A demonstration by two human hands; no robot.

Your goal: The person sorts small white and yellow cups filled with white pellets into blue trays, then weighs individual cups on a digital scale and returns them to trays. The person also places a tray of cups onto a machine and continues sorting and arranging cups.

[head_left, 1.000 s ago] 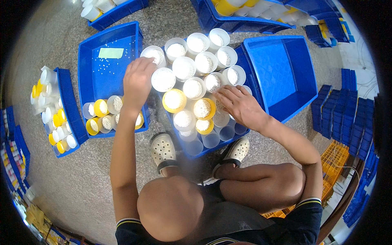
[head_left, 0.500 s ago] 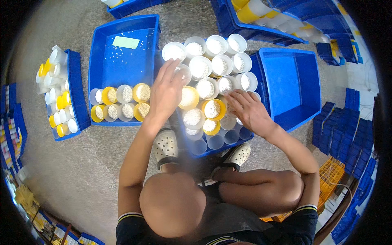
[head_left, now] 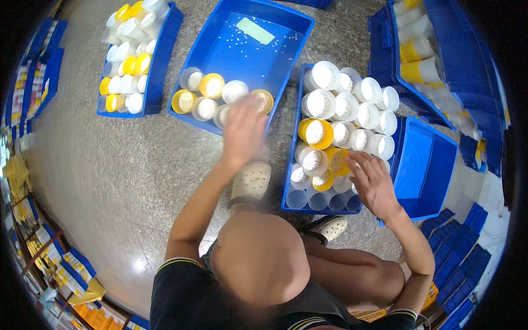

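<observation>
— Where are your hands?
— Your left hand (head_left: 242,132) is blurred near the cup (head_left: 263,101) in the blue tray (head_left: 275,60); grip unclear. Your right hand (head_left: 373,181) rests open-fingered on the crate's jars (head_left: 336,160).

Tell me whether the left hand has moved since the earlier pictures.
Yes. The left hand has left the crate of stacked cups and swung left to the half-filled blue crate.
</observation>
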